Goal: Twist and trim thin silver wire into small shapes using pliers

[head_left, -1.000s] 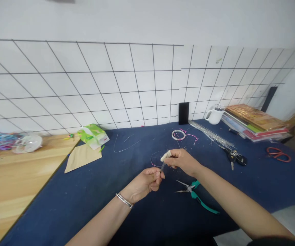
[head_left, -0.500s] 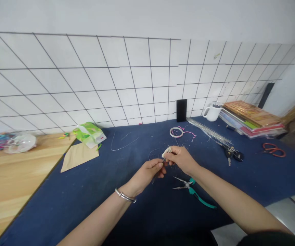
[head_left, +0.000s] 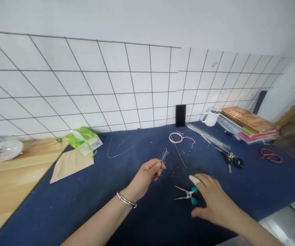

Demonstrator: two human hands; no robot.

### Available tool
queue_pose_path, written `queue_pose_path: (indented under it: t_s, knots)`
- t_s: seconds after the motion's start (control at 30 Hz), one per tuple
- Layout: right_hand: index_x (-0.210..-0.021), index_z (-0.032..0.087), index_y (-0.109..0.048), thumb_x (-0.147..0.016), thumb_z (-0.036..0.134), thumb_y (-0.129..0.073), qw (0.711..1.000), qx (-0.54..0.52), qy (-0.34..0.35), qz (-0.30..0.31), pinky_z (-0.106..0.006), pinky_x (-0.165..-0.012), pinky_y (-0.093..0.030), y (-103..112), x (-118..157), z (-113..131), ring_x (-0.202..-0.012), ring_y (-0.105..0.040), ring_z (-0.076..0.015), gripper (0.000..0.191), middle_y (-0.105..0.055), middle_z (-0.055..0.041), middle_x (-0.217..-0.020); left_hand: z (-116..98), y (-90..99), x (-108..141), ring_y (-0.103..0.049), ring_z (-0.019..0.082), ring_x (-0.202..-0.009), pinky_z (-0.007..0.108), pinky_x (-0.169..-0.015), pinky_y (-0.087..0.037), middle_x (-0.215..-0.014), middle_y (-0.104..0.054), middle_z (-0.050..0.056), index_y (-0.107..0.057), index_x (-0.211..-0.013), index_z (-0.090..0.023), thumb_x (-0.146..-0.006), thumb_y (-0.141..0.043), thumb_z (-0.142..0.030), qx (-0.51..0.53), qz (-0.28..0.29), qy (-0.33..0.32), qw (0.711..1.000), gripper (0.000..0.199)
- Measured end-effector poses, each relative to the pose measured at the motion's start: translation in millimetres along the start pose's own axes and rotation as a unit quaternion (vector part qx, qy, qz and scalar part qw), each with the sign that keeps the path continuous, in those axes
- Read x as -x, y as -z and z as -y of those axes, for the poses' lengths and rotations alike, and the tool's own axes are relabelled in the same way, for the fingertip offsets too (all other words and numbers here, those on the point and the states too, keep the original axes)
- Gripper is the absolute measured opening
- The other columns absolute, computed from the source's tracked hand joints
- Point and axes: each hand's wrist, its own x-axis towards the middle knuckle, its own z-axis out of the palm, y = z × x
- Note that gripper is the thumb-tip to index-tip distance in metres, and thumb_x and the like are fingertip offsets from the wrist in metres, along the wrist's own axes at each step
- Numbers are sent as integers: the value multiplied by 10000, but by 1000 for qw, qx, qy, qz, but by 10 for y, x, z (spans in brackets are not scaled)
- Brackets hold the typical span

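Only the head view here, so that's what I'm going on. Big change: the right hand (head_left: 211,194) has come off the wires and is now over on the near right, right at the green-handled pliers (head_left: 188,194). Its thumb and fingers are spread apart, nothing pinched between them as far as I can see. One finger has a white covering (head_left: 194,179) on the tip. Can't tell if the hand is actually touching the handles, since it hides most of them. The pliers lie on the blue-covered table (head_left: 91,194) with their jaws spread, pointing left.

What that means for the work: the left hand (head_left: 151,171) is doing all the holding by itself. Thumb and fingers are clamped on the thin wire bundle (head_left: 165,155), which sits near the middle, up off the table I think, with the loose ends fanning out on the far side.

Compared with half a second ago: back then both hands were together at the bundle, and the wires poked out on the near side of the left fist. Pliers look about where they were, and the white ring (head_left: 175,138) with its pink cord hasn't budged on the far side.
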Motion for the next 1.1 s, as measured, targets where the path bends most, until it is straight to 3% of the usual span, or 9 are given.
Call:
queue_pose_path:
  t_s: [0.07,0.13,0.23,0.33,0.5,0.7,0.9,1.1]
  knots:
    - [-1306,257,-395,-522,515,-708,996,82,-19,11,-533,-985,-206,-112,209,-125,-1255,-213,-385,883,-336,-124,-1371,16,48,-2,-269,59,-463,205,-443,-172,-572,-412,-33,-585,-781,-160,-797,-526,-373,11,6,1,1000,221]
    - [-1333,256,-352,-632,502,-624,992,127,-7,21,-512,-970,-240,-197,301,-180,-1252,-229,-364,791,-319,-112,-1385,29,80,2,-263,59,-465,202,-443,-172,-569,-405,-34,-585,-801,-159,-807,-514,-369,11,11,-4,1000,222]
    - [-1275,236,-435,-729,346,-526,983,181,8,12,-505,-902,-298,-248,263,-159,-1176,-336,-355,564,-407,-128,-1312,14,105,22,-289,65,-489,194,-458,-205,-582,-411,-30,-589,-847,-156,-823,-492,-362,-18,5,-26,999,229]
    - [-1168,202,-524,-661,192,-527,976,215,9,-16,-489,-839,-337,-235,165,-113,-1083,-414,-349,507,-484,-142,-1204,-33,119,51,-331,76,-527,195,-485,-253,-598,-424,-24,-591,-884,-157,-841,-464,-352,-78,-12,-53,995,237]
    - [-1113,198,-510,-642,120,-511,988,147,27,-31,-411,-802,-393,-122,61,-41,-950,-484,-264,477,-521,-106,-1043,-107,134,75,-385,94,-583,210,-533,-309,-632,-446,-16,-593,-927,-167,-863,-425,-325,-171,-43,-90,980,240]
    - [-1152,184,-407,-762,183,-464,996,21,42,-71,-377,-871,-399,88,-279,253,-1013,-443,-223,395,-455,-104,-1098,-128,134,71,-411,101,-624,213,-567,-324,-646,-458,-15,-591,-933,-179,-868,-420,-304,-198,-57,-111,972,222]
    - [-1182,160,-401,-746,189,-489,990,40,82,-104,-416,-913,-367,87,-721,437,-1054,-400,-248,447,-425,-121,-1124,-125,150,62,-380,91,-586,208,-546,-307,-626,-437,-27,-567,-975,-182,-868,-421,-315,-174,-69,-96,978,225]
    - [-1190,149,-406,-734,186,-499,987,40,115,-104,-431,-918,-357,12,-882,501,-1061,-389,-260,466,-421,-132,-1120,-127,161,40,-379,90,-585,212,-569,-317,-617,-424,-34,-563,-919,-167,-874,-403,-282,-218,-60,-120,967,202]
